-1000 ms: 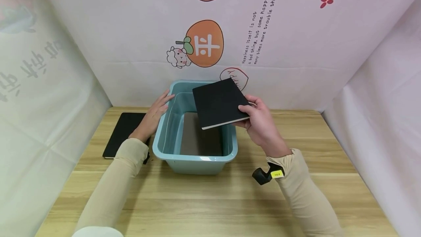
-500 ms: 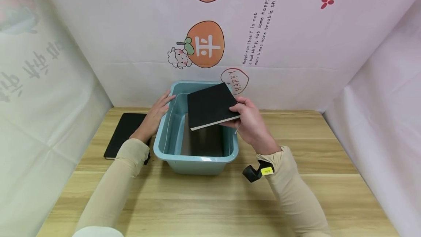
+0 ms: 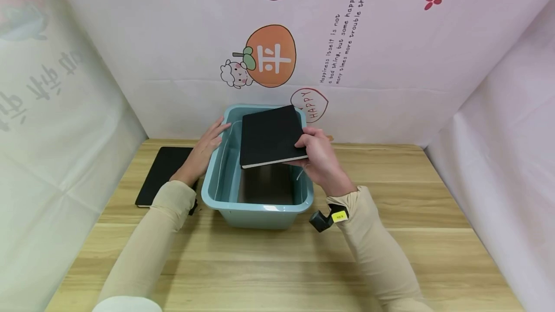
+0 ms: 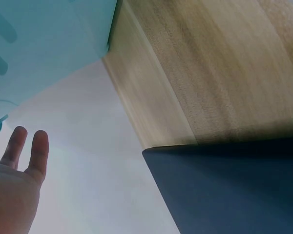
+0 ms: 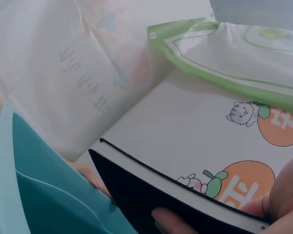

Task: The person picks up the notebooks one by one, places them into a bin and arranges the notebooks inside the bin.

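A black notebook [image 3: 270, 134] with pale page edges is tilted over a light blue plastic bin [image 3: 256, 208]. My right hand [image 3: 321, 160] grips its right edge, thumb on the cover and fingers underneath. In the right wrist view the notebook [image 5: 136, 183] shows its page edges above the bin wall [image 5: 5, 161]. My left hand [image 3: 201, 155] rests on the bin's left rim with its fingers extended. A dark flat surface [image 3: 266, 184] shows inside the bin, partly covered by the held notebook. In the left wrist view my left hand [image 4: 22, 180] has straight fingers.
A second black notebook [image 3: 162, 175] lies on the wooden table [image 3: 260, 268] left of the bin, partly behind my left arm. White printed sheeting [image 3: 381, 100] stands behind and at both sides. A black wrist camera [image 3: 323, 220] hangs from the right sleeve.
My right hand has moved left with the notebook, bringing it further over the bin. The left hand keeps its place on the rim, and the second notebook has not moved.
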